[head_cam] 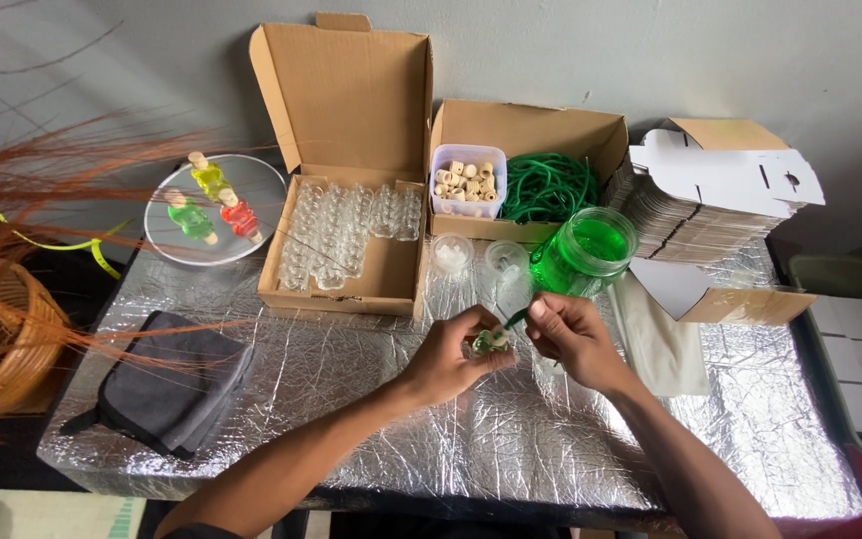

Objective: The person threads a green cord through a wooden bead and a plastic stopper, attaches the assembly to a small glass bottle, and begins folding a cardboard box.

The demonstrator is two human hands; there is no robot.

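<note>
My left hand [448, 351] pinches a tiny glass bottle [492, 340] with green liquid and a cork, held above the foil-covered table [371, 419]. My right hand [573, 334] meets it from the right, its fingers closed on a green string [515, 319] at the bottle's neck. Just beyond the hands stands a glass jar of green liquid [583, 250]. An open cardboard box [341, 230] behind my left hand holds rows of several empty small glass bottles.
A second box holds a coil of green cord [549, 186] and a tub of corks [468, 181]. Two small clear cups [478, 256] sit near the jar. A round plate [215, 210] carries three filled bottles. Folded grey cloth [174, 384] lies left; flat cardboard stacks [710, 200] right.
</note>
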